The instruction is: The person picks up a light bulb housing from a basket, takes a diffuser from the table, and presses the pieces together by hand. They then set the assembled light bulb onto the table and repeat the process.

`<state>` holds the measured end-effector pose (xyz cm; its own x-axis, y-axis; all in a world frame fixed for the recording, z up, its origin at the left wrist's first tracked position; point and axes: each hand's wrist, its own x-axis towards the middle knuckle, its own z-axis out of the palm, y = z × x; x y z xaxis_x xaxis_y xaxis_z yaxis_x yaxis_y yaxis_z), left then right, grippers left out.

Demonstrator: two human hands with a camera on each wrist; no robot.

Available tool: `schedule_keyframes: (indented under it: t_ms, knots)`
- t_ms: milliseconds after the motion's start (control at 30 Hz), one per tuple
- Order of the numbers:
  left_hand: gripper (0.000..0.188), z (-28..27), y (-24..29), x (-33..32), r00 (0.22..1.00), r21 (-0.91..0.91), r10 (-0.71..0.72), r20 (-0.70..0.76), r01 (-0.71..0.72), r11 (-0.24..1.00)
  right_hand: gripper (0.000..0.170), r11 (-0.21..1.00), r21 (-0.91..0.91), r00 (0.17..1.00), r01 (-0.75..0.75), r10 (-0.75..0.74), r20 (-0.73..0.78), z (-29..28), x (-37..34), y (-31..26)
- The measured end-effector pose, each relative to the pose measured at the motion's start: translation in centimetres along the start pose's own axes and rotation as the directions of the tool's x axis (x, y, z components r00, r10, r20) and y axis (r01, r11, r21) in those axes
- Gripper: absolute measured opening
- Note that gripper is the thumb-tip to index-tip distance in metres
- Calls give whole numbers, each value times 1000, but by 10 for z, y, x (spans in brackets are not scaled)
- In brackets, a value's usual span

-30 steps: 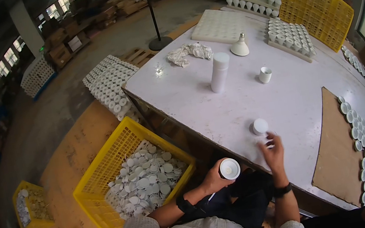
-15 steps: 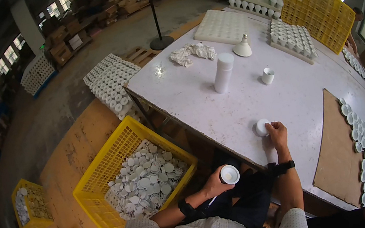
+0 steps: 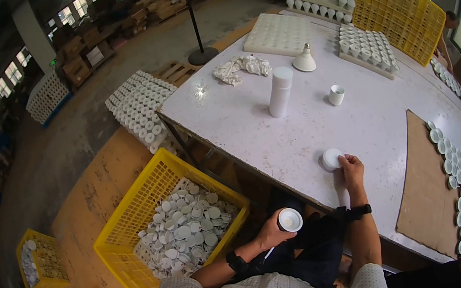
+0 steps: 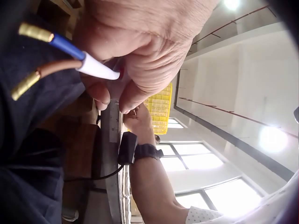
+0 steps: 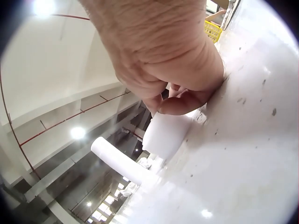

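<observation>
The left hand [image 3: 270,233] grips a white round cup-like part [image 3: 290,219], its open face up, over the lap. In the left wrist view, a blue wire [image 4: 68,47] and a brown wire [image 4: 58,68] with metal ends come out of a white sleeve below that hand [image 4: 135,56]. At the table's near edge, the right hand [image 3: 353,171] pinches the rim of a white round piece [image 3: 331,159] on the tabletop. The right wrist view shows thumb and fingertips of the right hand [image 5: 163,60] against this white piece [image 5: 166,133].
A white cylinder [image 3: 281,92], a small cup [image 3: 336,94], a cone-shaped bulb [image 3: 303,60] and crumpled cloth [image 3: 240,69] are on the table. A yellow crate [image 3: 113,232] of white discs stands left. Brown cardboard [image 3: 423,198] and rows of white cups [image 3: 460,192] lie right.
The right hand has moved forward from the table's edge to the white round piece and now pinches it. The left hand still holds its part, almost unmoved. A person has appeared at the far right.
</observation>
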<state>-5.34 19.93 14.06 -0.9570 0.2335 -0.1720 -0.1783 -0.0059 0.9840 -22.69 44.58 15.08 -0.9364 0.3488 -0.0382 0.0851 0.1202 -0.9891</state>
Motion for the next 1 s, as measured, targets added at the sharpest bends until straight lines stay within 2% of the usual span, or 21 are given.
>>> schedule_keyframes:
  t_ms: [67, 200, 267, 333, 400, 433, 467, 533, 567, 600, 667, 700, 867, 967, 1000]
  knots:
    - [65, 0, -2, 1, 999, 37, 37, -15, -36, 999, 19, 996, 60, 997, -73, 72, 21, -3, -3, -3]
    - [64, -1, -1, 1, 999, 27, 31, -9, -30, 999, 18, 990, 115, 996, -87, 87, 6, -11, -16, -7]
    - [66, -2, 0, 1, 1000, 2, -25, -8, 25, 1000, 17, 962, 238, 989, -135, 145, -27, -17, -21, -7]
    - [67, -4, 6, 3, 998, 13, -37, -40, 38, 999, 22, 950, 253, 981, -184, 194, -16, -22, -27, -6]
    - [67, -6, -6, 12, 999, 23, -20, -26, 20, 1000, 31, 919, 366, 989, -149, 136, 61, -22, -40, -15]
    - [65, -4, 24, 8, 993, 36, -114, -42, 115, 993, 34, 917, 357, 984, -179, 163, 74, -32, -53, -12]
    - [62, 12, -4, -2, 999, 5, 42, -29, -42, 999, 38, 916, 342, 978, -209, 192, 83, -42, -65, -12]
    - [59, -4, 20, 19, 999, -8, 34, 11, -34, 999, 39, 906, 388, 982, -169, 121, 145, -16, -65, -37]
    - [60, -1, 23, 20, 998, -55, 55, -5, -55, 997, 37, 888, 426, 982, -173, 123, 141, -14, -69, -36]
    - [60, -1, 32, 20, 995, -20, 94, 12, -94, 995, 35, 868, 467, 983, -168, 113, 143, -12, -72, -36]
    - [61, 3, 43, 21, 996, -58, 82, 25, -81, 995, 27, 849, 490, 979, -196, 140, 150, -11, -77, -37]
    - [59, 4, 42, 23, 997, -74, 71, 38, -68, 995, 17, 846, 497, 980, -194, 138, 147, -11, -79, -39]
    - [57, 13, 57, 26, 996, -18, 73, 58, -72, 997, 13, 821, 519, 971, -236, 186, 147, -12, -87, -34]
    - [58, 15, 55, 29, 995, -48, 61, 73, -57, 997, 13, 806, 523, 959, -277, 193, 210, -13, -93, -31]
    - [58, 15, 54, 30, 997, -48, 44, 65, -41, 998, 14, 866, 451, 975, -216, 163, 154, -14, -98, -31]
